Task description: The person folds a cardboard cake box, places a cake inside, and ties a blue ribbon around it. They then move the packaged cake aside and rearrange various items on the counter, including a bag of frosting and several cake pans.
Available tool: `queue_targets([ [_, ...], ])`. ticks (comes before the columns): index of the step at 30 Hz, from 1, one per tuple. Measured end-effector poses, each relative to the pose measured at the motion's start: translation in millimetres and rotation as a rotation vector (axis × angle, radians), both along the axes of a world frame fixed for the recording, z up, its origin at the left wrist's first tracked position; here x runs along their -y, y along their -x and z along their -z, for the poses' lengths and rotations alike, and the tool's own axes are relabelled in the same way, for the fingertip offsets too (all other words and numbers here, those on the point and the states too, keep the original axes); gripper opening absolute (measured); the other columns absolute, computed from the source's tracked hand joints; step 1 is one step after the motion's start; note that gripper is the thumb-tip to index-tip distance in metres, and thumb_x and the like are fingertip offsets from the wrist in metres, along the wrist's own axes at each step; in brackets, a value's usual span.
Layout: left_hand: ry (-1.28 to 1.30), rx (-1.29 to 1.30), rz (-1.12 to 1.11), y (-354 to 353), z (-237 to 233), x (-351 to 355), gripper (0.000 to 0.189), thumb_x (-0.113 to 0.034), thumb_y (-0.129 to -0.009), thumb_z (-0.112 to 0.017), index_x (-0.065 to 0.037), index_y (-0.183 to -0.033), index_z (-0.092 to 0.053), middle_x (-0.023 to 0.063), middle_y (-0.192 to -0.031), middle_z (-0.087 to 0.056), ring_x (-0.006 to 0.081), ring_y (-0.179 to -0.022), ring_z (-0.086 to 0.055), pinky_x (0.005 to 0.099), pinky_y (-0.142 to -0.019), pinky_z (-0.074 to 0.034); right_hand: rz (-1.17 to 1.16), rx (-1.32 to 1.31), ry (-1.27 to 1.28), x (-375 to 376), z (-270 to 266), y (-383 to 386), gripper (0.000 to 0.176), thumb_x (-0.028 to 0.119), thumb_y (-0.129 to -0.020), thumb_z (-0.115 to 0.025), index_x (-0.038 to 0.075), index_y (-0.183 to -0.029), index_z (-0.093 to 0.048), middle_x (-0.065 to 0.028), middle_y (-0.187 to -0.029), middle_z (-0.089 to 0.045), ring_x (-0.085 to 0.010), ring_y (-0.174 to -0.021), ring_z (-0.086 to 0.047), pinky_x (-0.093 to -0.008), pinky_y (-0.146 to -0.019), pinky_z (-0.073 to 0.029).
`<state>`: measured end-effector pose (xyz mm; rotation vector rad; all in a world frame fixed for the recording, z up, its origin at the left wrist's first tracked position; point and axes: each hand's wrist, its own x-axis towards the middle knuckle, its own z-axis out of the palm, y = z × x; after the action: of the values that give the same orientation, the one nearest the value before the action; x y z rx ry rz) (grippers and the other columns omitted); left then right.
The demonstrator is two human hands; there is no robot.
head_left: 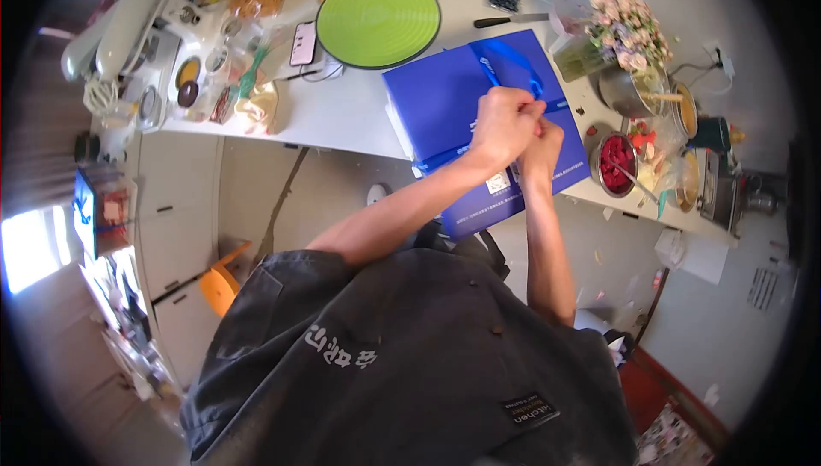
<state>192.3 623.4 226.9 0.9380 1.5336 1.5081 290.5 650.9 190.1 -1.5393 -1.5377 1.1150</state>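
Note:
A large blue box (432,94) with white print lies on the worktop, its near corner reaching over the front edge. A blue ribbon (510,54) crosses the box and stands up in loops near its far side. Above the box, my left hand (505,126) is closed, fingers pinched together at the ribbon's crossing. My right hand (540,148) is also closed and meets the left one, fingertips touching or nearly so. The bit of ribbon between the fingers is mostly hidden by the hands.
Left of the box are a green round turntable (378,20), a phone (303,44) and a stand mixer (137,17). A knife (510,20) lies behind it. Flowers (629,21), a steel bowl of red pieces (617,164) and a larger metal bowl (631,94) stand to the right.

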Motion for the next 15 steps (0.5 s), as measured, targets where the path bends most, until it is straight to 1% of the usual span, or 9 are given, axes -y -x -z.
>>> queue_targets([
  [1,-0.012,0.011,-0.007,0.0,-2.1,1.7,0.021,-0.01,-0.092,-0.07,0.005,-0.077,-0.071,0.0144,-0.063,-0.068,0.0162,-0.056,-0.064,0.0352,-0.055,-0.049,0.001,-0.009,-0.026,3.4,-3.3,1.9,0.033,0.024,-0.091,-0.068,-0.003,-0.073,-0.062,-0.002,-0.067,-0.06,-0.009,-0.072,-0.049,-0.0345,-0.06,-0.043],
  [2,-0.024,0.021,-0.014,0.4,-2.6,3.1,0.021,-0.01,-0.092,-0.07,0.005,-0.078,-0.071,0.0156,-0.064,-0.068,0.0176,-0.056,-0.066,0.0354,-0.056,-0.05,0.018,-0.016,-0.034,6.6,-8.1,5.7,0.035,0.024,-0.092,-0.068,-0.003,-0.071,-0.06,-0.0007,-0.068,-0.06,-0.0092,-0.072,-0.049,-0.034,-0.059,-0.042],
  [4,-0.048,-0.002,-0.031,1.6,-6.4,6.2,0.02,-0.01,-0.09,-0.069,0.005,-0.078,-0.071,0.0195,-0.065,-0.068,0.026,-0.06,-0.071,0.0386,-0.059,-0.053,0.026,-0.043,-0.066,11.7,-14.6,10.5,0.038,0.025,-0.094,-0.068,-0.003,-0.07,-0.058,-0.0009,-0.067,-0.059,-0.0091,-0.072,-0.049,-0.0335,-0.059,-0.041],
  [6,-0.062,-0.055,-0.031,0.8,-3.4,4.7,0.019,-0.009,-0.09,-0.069,0.005,-0.078,-0.071,0.0212,-0.067,-0.068,0.0294,-0.062,-0.072,0.0395,-0.06,-0.054,0.018,-0.029,-0.076,7.0,-1.2,2.1,0.04,0.028,-0.099,-0.066,-0.003,-0.074,-0.063,-0.0012,-0.072,-0.063,-0.0087,-0.074,-0.052,-0.0332,-0.062,-0.044],
  [7,-0.073,-0.012,-0.03,-0.7,-3.4,4.1,0.017,-0.008,-0.089,-0.069,0.006,-0.079,-0.071,0.0252,-0.069,-0.067,0.036,-0.064,-0.071,0.0416,-0.062,-0.054,0.019,-0.082,-0.075,3.6,6.1,-1.5,0.043,0.031,-0.101,-0.064,-0.002,-0.076,-0.065,-0.0018,-0.074,-0.064,-0.0088,-0.074,-0.054,-0.0328,-0.063,-0.045],
  [8,-0.088,-0.01,-0.038,0.0,-7.9,5.5,0.016,-0.007,-0.089,-0.068,0.007,-0.08,-0.071,0.0264,-0.07,-0.066,0.0382,-0.066,-0.071,0.0424,-0.062,-0.054,0.022,-0.134,-0.073,3.2,6.1,-0.4,0.045,0.035,-0.104,-0.063,-0.002,-0.077,-0.066,-0.0024,-0.075,-0.065,-0.0089,-0.074,-0.056,-0.0325,-0.063,-0.046],
  [11,-0.135,0.03,-0.004,3.3,-20.8,7.2,0.014,-0.005,-0.088,-0.068,0.008,-0.081,-0.069,0.0313,-0.074,-0.062,0.0466,-0.07,-0.067,0.0461,-0.062,-0.052,0.001,-0.096,-0.065,4.3,-9.8,3.6,0.043,0.033,-0.104,-0.063,-0.002,-0.079,-0.066,-0.0023,-0.076,-0.066,-0.0089,-0.074,-0.057,-0.0319,-0.063,-0.047],
  [14,-0.12,0.025,0.03,6.1,-32.9,6.8,0.015,-0.004,-0.088,-0.067,0.009,-0.081,-0.068,0.0313,-0.073,-0.062,0.0464,-0.07,-0.067,0.0461,-0.062,-0.052,0.02,-0.069,-0.078,6.3,-33.9,2.2,0.041,0.031,-0.104,-0.063,-0.002,-0.081,-0.066,-0.0022,-0.077,-0.066,-0.0089,-0.073,-0.057,-0.0313,-0.063,-0.047],
  [15,-0.121,0.011,0.03,6.4,-35.1,7.2,0.017,-0.005,-0.088,-0.068,0.009,-0.079,-0.067,0.0308,-0.071,-0.062,0.0453,-0.069,-0.068,0.046,-0.06,-0.052,-0.003,-0.022,-0.096,1.0,-28.3,-3.3,0.037,0.027,-0.103,-0.063,-0.002,-0.081,-0.066,-0.0016,-0.078,-0.065,-0.0096,-0.073,-0.058,-0.0317,-0.063,-0.047],
])
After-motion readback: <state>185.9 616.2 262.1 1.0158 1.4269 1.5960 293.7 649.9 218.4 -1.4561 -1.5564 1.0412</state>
